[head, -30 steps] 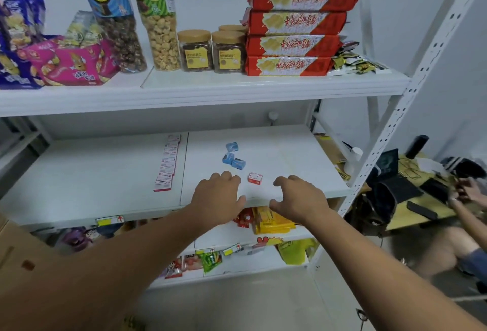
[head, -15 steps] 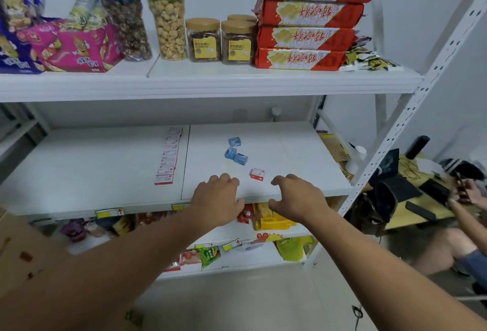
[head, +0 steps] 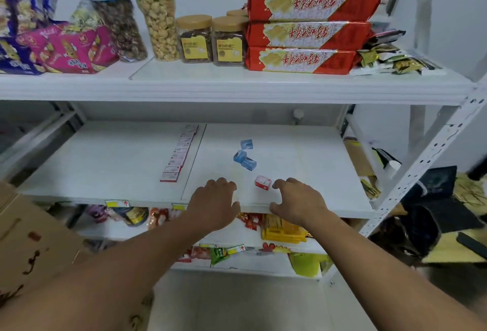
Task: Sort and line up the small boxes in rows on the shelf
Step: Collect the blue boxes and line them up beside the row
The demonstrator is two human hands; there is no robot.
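Observation:
On the white middle shelf (head: pixel 303 162) a row of small red-and-white boxes (head: pixel 179 153) runs front to back along the panel seam. Three small blue boxes (head: pixel 245 155) lie loose near the middle. One red-and-white box (head: pixel 263 182) lies alone near the front edge. My left hand (head: pixel 214 203) rests on the front edge, left of that box, fingers slightly curled and holding nothing. My right hand (head: pixel 299 203) rests just right of the box, fingertips close to it, also holding nothing.
The top shelf carries stacked red biscuit packs (head: pixel 313 25), jars (head: pixel 210 38), tall snack tubes (head: pixel 116 12) and pink and purple bags (head: pixel 68 50). Snack packets fill the lower shelf (head: pixel 282 228). A cardboard box (head: pixel 29 246) stands at the left. The rack upright (head: pixel 432 151) is at right.
The view has tilted down a little, so the shelves sit higher in the frame. Both hands stay on the front edge either side of the lone red box.

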